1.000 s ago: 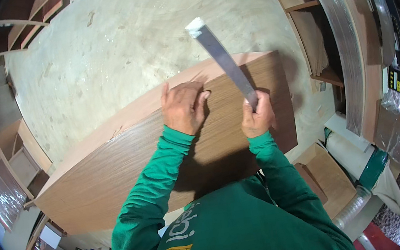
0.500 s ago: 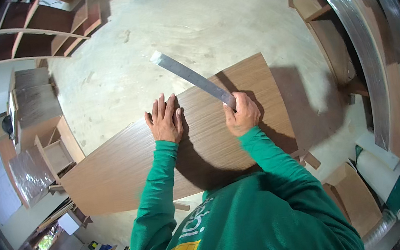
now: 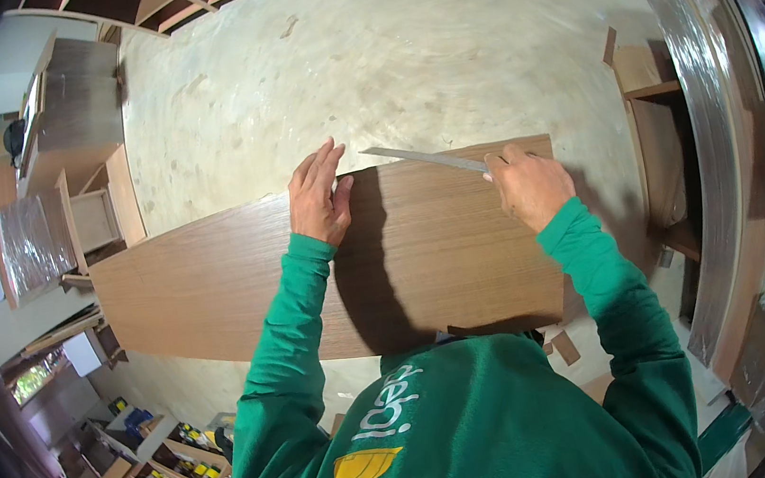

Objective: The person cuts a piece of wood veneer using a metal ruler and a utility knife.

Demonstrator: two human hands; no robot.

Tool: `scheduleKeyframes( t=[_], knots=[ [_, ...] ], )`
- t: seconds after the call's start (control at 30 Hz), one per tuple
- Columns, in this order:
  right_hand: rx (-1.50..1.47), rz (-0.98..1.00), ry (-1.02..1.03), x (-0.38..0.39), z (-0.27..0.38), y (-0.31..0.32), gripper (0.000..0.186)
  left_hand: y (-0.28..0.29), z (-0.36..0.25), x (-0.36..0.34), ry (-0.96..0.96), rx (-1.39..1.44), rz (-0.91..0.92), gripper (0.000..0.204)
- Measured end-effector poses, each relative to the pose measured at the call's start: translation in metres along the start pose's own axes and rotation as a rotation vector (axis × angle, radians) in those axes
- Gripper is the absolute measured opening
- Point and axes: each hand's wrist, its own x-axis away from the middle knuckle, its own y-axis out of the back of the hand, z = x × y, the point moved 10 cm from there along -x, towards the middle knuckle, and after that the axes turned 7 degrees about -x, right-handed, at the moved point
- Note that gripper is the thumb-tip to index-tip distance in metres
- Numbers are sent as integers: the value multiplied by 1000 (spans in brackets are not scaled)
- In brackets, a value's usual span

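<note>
A long wood-grain board [image 3: 246,294] lies crosswise in front of my body. My left hand [image 3: 318,199] rests at its far edge, fingers stretched out beyond the edge and thumb apart; it holds nothing. Farther right, my right hand [image 3: 532,184] is closed round one end of a long, flat grey metal strip that looks like a file [image 3: 425,154]. The file points left along the far edge, its tip a little beyond it. Whether the file touches the edge I cannot tell. My fingers hide its held end.
Cabinet carcasses [image 3: 98,217] stand at the left, and open shelving [image 3: 172,2] at the far left. Plastic-wrapped panels [image 3: 715,150] lean along the right. A sorting box of tools [image 3: 182,474] is at the lower left. Pale concrete floor [image 3: 436,51] lies beyond the board.
My right hand has moved right and toward the far edge, swinging the file flatter along it. My left hand has shifted slightly to the edge. The view has turned, so the board appears straighter.
</note>
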Motion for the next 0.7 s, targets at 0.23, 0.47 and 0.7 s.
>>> scheduleKeyframes(
  t=[0.23, 0.47, 0.7],
  knots=[
    [128, 117, 226, -50, 82, -2, 24, -12, 67, 5, 91, 54, 357, 39],
    [166, 211, 240, -74, 141, -9, 23, -13, 87, 17, 65, 4, 488, 45],
    [163, 360, 180, -90, 131, -32, 18, -38, 90, 14, -25, 112, 503, 59]
  ],
)
